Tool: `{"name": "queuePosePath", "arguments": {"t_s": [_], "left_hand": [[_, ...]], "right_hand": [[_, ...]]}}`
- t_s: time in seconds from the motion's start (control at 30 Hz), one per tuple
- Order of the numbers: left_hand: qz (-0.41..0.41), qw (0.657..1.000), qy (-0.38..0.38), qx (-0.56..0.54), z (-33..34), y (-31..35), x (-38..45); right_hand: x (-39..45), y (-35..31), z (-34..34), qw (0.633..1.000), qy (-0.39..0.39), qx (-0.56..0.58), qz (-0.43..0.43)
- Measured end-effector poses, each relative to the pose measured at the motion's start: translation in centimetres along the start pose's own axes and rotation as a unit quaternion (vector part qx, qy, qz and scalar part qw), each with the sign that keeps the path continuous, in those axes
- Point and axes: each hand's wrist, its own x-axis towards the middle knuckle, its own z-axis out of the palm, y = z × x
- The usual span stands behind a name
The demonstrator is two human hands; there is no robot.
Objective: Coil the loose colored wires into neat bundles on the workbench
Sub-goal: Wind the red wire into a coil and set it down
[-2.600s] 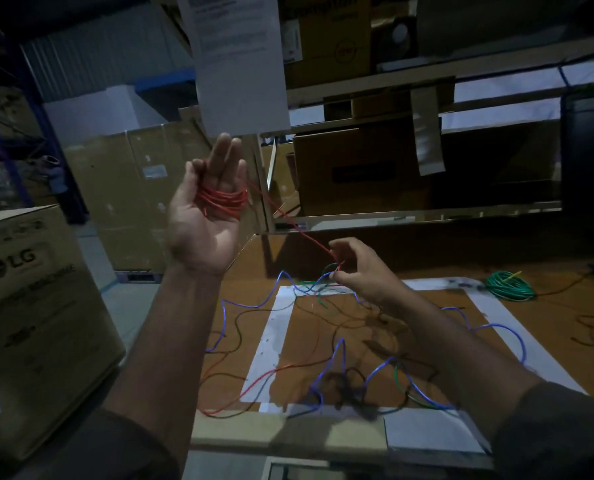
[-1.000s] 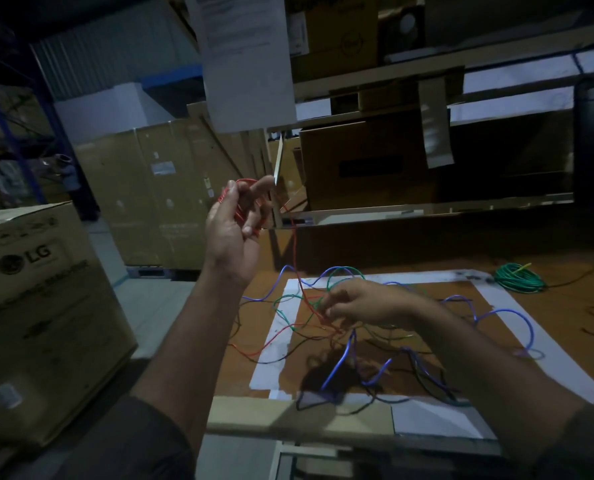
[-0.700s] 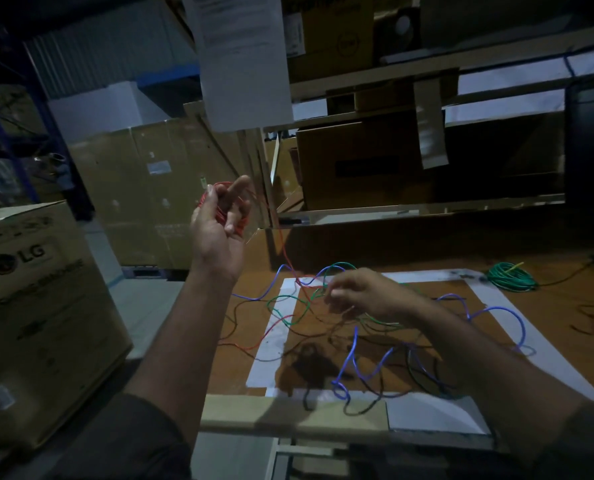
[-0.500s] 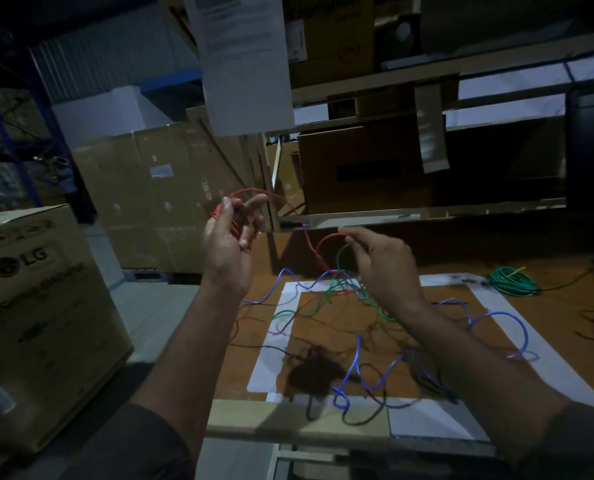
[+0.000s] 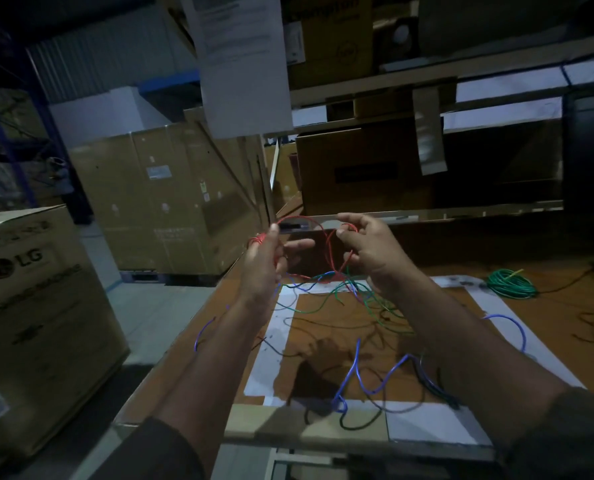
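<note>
1. Nearest: two forearms in dark sleeves reach fwd over the front edge of a wooden bench (image 5: 548, 327) w/ a white tape rectangle (image 5: 271, 344) marked on it.
2. On the bench inside the tape: loose wires in a tangle, a blue wire (image 5: 358, 362) near the front, green wire (image 5: 368, 303) and dark strands further back. Another blue loop hangs off the bench's left edge.
3. Above the tangle, both hands are raised. Left hand (image 5: 264, 258) grips a small red coil (image 5: 258, 240) wound round its fingers, thumb closed on it.
4. Right hand (image 5: 368, 247) pinches the red wire (image 5: 330, 251) btwn thumb and fingertips; the wire arcs across from the left hand, then drops into the tangle.
5. Far right on the bench: a finished green bundle (image 5: 510, 284), well apart from the loose wires.
6. Behind: shelves w/ cardboard boxes, a hanging paper sheet (image 5: 243, 60); at left, a large LG carton (image 5: 36, 323) on the floor.
</note>
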Motion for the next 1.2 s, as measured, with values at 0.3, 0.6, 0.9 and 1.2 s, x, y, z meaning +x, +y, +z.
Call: {"name": "queuePosePath", "arguments": {"t_s": [0.3, 0.6, 0.9, 1.2], "left_hand": [[0.017, 0.988, -0.104, 0.109, 1.0, -0.4, -0.5], [-0.07, 0.994, 0.026, -0.077, 0.8, 0.1, 1.8], [-0.074, 0.992, 0.034, -0.099, 1.2, 0.4, 2.5], [-0.013, 0.984, -0.051, 0.171, -0.9, -2.2, 1.7]], "right_hand": [[0.3, -0.5, 0.3, 0.96, 0.029, 0.275, 0.046], [-2.9, 3.5, 1.1, 0.988, -0.056, -0.137, -0.048], [-2.7, 4.0, 2.4, 0.957, -0.081, -0.27, -0.073], [-1.9, 1.7, 0.8, 0.988, 0.056, -0.115, -0.085]]}}
